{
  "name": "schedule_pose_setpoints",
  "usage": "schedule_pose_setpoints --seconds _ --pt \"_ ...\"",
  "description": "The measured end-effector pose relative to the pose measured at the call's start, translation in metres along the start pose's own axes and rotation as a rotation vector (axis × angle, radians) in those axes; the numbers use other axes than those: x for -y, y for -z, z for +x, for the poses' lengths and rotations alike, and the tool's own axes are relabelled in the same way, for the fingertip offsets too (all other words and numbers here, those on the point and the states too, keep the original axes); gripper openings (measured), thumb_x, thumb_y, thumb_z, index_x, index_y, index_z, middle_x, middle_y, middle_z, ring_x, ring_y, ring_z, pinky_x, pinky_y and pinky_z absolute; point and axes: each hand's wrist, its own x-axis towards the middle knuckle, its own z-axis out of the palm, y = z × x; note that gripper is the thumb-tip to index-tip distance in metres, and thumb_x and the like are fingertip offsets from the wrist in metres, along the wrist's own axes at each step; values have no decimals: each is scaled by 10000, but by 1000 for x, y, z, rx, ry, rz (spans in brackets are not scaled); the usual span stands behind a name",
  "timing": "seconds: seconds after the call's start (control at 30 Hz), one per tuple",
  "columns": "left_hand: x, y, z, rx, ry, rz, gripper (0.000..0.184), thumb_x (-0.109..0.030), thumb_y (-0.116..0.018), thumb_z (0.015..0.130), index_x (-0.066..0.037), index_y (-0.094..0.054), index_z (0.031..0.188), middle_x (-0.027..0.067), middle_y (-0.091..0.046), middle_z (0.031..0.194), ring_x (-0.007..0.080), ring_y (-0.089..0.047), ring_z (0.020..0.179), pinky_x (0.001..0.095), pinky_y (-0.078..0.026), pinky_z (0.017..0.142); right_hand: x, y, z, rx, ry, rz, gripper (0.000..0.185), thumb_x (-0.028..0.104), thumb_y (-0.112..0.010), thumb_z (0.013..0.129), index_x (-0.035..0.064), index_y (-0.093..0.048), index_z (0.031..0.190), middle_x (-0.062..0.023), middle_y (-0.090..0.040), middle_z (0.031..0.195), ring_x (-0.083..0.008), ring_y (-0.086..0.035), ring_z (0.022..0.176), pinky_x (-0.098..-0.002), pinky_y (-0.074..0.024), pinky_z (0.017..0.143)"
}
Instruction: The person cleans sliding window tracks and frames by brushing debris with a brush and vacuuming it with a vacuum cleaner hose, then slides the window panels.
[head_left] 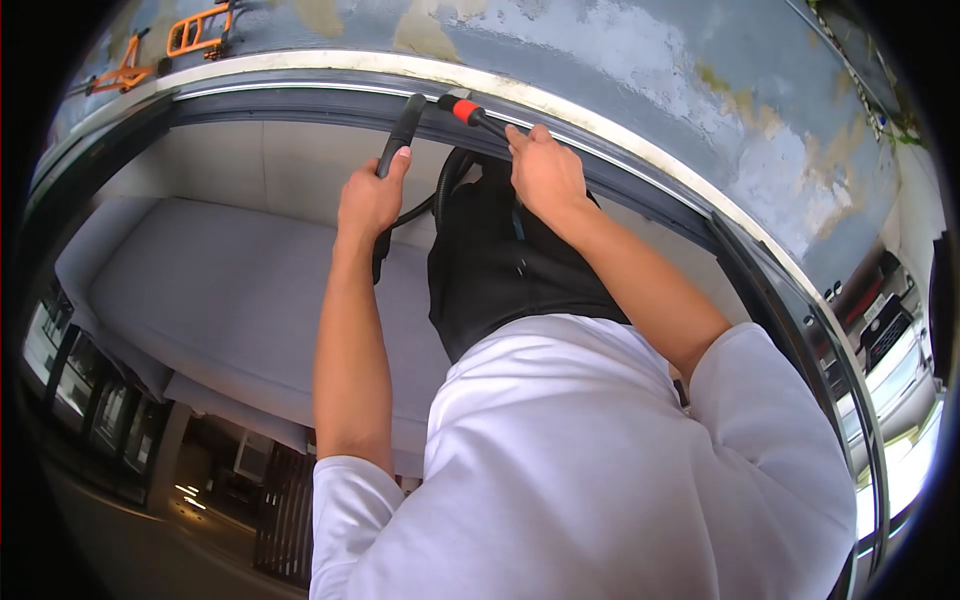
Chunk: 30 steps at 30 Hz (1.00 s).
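Observation:
My left hand is wrapped round a black vacuum nozzle, whose tip reaches the metal door track. In my right hand is the handle of a brush with a red band and a dark head. The brush head lies at the track, just right of the nozzle tip, with a small gap between them. A black ribbed hose curves down between my hands, partly hidden behind my dark trousers.
A grey sofa stands on the left beside a pale floor. Beyond the white sill lies worn blue-grey ground with orange metal frames. A dark door frame rises at the right, with a vehicle beyond.

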Motion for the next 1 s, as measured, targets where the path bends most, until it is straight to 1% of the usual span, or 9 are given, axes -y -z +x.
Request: schedule_pose_setpoints --seconds 0.17,0.27,0.37,0.43,0.5,0.57,0.77,0.83,1.0 --pt "-3 -21 1 70 -26 16 746 -695 -519 937 4 -715 1107 264 -724 1038 437 -665 1091 488 -495 957 -18 -46 32 44 5 -56 330 120 -583 964 96 -657 1285 -212 -643 1111 -397 -711 899 -511 -580 750" --pt "1 -25 7 -215 -123 129 732 -693 -527 939 12 -686 1051 118 -652 721 239 -672 617 397 -527 726 24 -73 74 54 124 -29 317 104 -593 947 90 -653 1257 -219 -643 1128 -410 -708 902 -505 -580 763" --pt "1 -9 3 -203 -50 82 748 -699 -530 934 18 -695 1073 121 -655 722 250 -684 642 402 -528 726 31 -49 55 82 101 -31 333 130 -587 956 104 -653 1281 -212 -643 1137 -422 -704 909 -512 -576 787" --pt "-2 3 3 -25 60 27 776 -692 -532 927 8 -702 1216 264 -732 1058 426 -685 1079 483 -513 951 -11 -29 13 41 30 -23 368 181 -560 993 132 -647 1348 -183 -641 1118 -422 -701 894 -532 -570 786" --pt "-16 8 -14 68 144 -37 822 -706 -529 916 27 -684 1254 273 -726 1099 418 -682 1109 474 -511 969 -48 -16 -17 30 -45 -58 362 187 -570 1000 145 -666 1347 -166 -636 1033 -400 -703 867 -527 -577 748" --pt "-7 -2 -7 103 -7 49 805 -695 -525 932 34 -671 1242 139 -677 744 259 -702 675 400 -533 746 -62 -24 -16 85 -107 -102 366 125 -575 982 99 -652 1339 -202 -647 1088 -415 -719 871 -526 -586 756" --pt "54 9 32 -124 -28 55 763 -680 -525 941 35 -690 1154 132 -662 724 244 -683 638 386 -533 721 73 -90 104 93 133 -56 301 149 -549 989 112 -681 1257 -212 -647 1153 -415 -696 974 -508 -573 857" --pt "57 44 42 26 239 -207 784 -672 -504 946 45 -685 1206 317 -698 1143 435 -642 1176 471 -477 1010 100 -80 124 75 147 -58 286 150 -556 983 109 -700 1227 -212 -653 1127 -401 -695 981 -503 -571 844" --pt "81 70 45 96 29 -86 789 -676 -512 936 51 -681 1194 313 -690 1149 461 -629 1169 478 -480 1006 71 -33 61 64 2 -140 321 204 -573 1000 159 -709 1287 -148 -668 1082 -356 -699 970 -484 -566 830"
